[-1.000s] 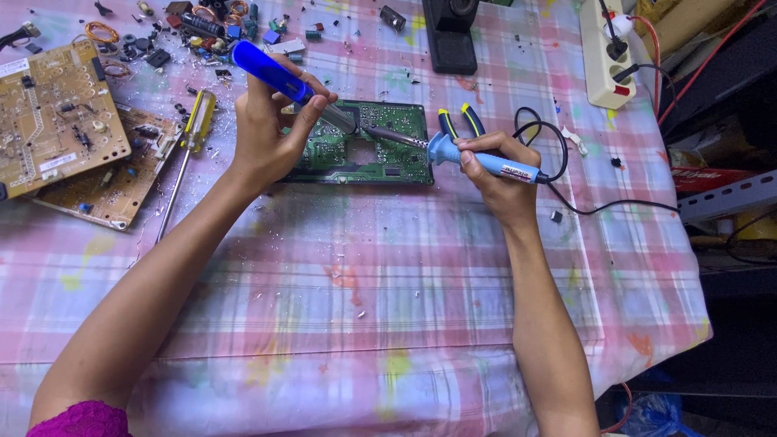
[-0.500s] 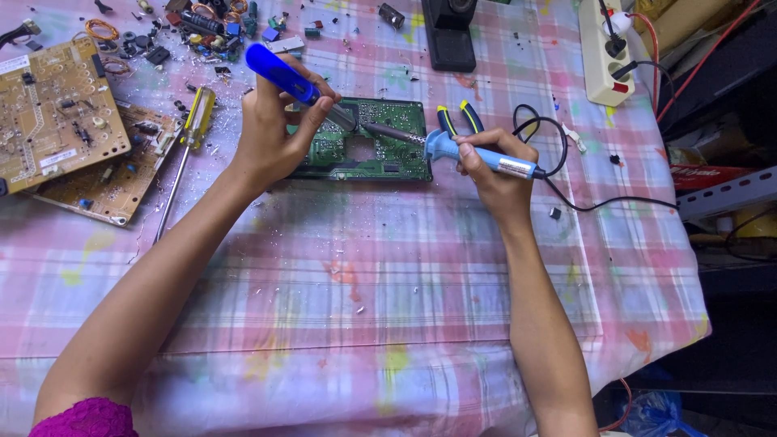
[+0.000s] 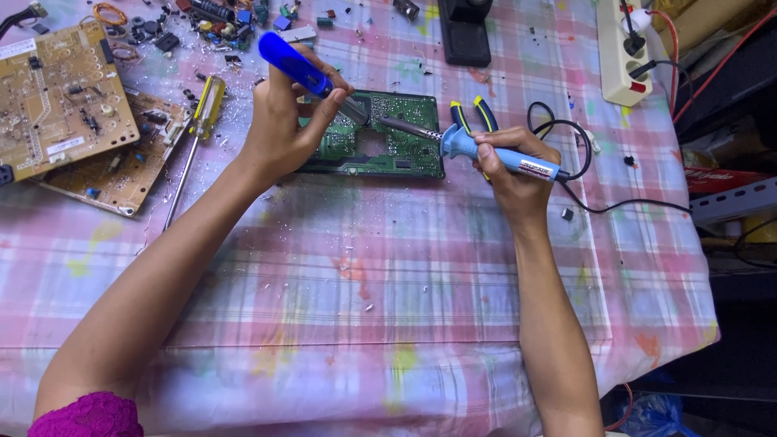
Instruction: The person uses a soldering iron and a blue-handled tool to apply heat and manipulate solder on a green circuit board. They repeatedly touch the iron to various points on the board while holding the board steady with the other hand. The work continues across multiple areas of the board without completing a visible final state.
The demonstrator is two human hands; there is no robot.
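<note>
A green circuit board (image 3: 396, 142) lies flat at the far middle of the table. My left hand (image 3: 279, 129) grips a blue desoldering pump (image 3: 295, 66), its grey nozzle pointing down onto the board's left part. My right hand (image 3: 514, 174) holds a light blue soldering iron (image 3: 494, 154) by the handle. The iron's metal tip reaches left and meets the board right beside the pump's nozzle. The iron's black cord (image 3: 583, 182) curls away to the right.
Two tan circuit boards (image 3: 61, 101) lie at the far left, with a yellow-handled screwdriver (image 3: 198, 125) beside them. Loose electronic parts (image 3: 218, 16) are scattered along the back. Yellow-and-blue pliers (image 3: 473, 113) rest behind the iron. A white power strip (image 3: 623, 57) sits far right. The table edge (image 3: 704, 267) drops off at right.
Both hands have shifted slightly to the right over the board, and the pump's nozzle and the iron's tip stay together on it.
</note>
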